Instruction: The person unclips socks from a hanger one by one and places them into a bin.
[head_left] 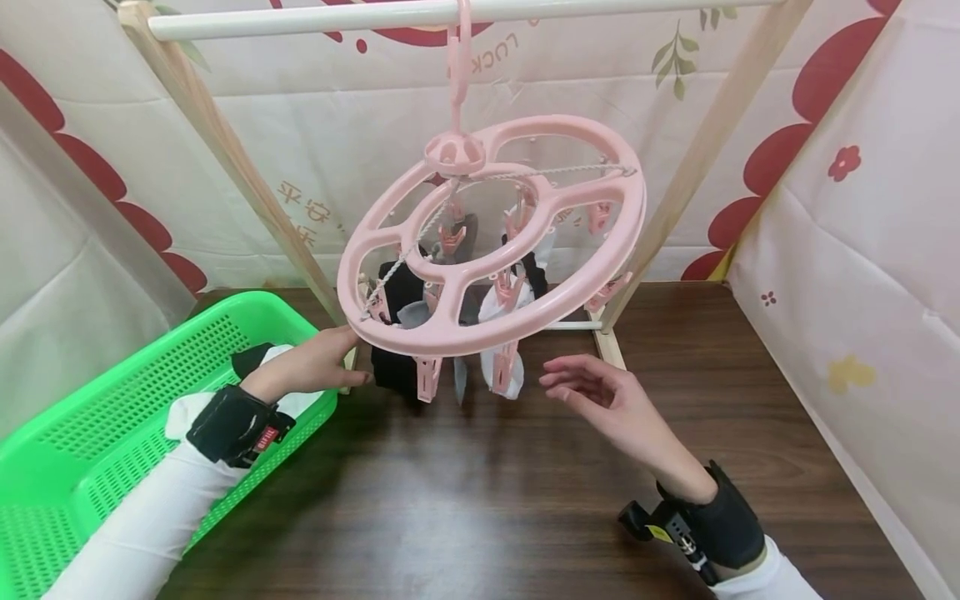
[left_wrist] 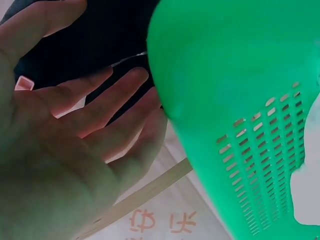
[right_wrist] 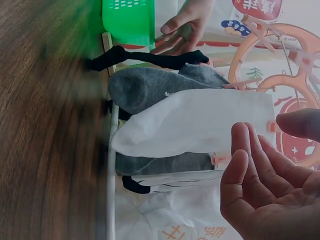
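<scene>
Left hand (head_left: 318, 362): fingers slightly apart, beside black sock (head_left: 392, 371) | Right hand (head_left: 607, 404): fingers together, thumb apart, near white sock (right_wrist: 190, 122) | Pink hanger (head_left: 450, 304): suspended from white rail (head_left: 337, 19)

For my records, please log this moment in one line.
left hand: empty, near black sock | right hand: empty, near white sock | hanger: socks clipped

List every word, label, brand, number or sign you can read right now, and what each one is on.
"平安", on the cloth.
"LOCK" or "LUCK", turned and hard to settle, also on the cloth.
Red tag on the left wristband: lettered, too small to read.
Yellow label by the right wristband: too small.
Red patch in the right wrist view: characters too blurred.
</scene>
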